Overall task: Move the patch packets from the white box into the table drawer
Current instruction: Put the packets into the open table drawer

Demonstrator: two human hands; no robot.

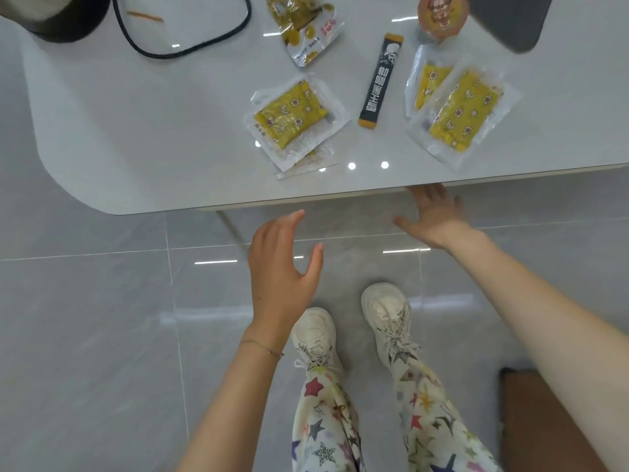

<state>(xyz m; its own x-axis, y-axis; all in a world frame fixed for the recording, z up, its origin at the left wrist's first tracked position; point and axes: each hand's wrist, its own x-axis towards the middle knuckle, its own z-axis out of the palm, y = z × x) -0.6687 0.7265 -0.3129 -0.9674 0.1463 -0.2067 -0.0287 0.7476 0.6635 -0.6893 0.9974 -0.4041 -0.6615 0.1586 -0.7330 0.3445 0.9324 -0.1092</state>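
Yellow patch packets in clear wrappers lie on the white table (136, 137): one (292, 114) left of centre atop another clear packet, and two overlapping ones (459, 110) at the right. My left hand (282, 267) hovers open below the table's front edge, holding nothing. My right hand (432, 216) is open with its fingertips reaching under the front edge of the table. No white box and no open drawer can be seen.
A black stick sachet (379, 81) lies between the packets. A snack bag (303, 28), a round lidded cup (442, 15), a dark object (510, 18) and a black cord (190, 46) sit farther back. Grey tiled floor (102, 318) and my shoes lie below.
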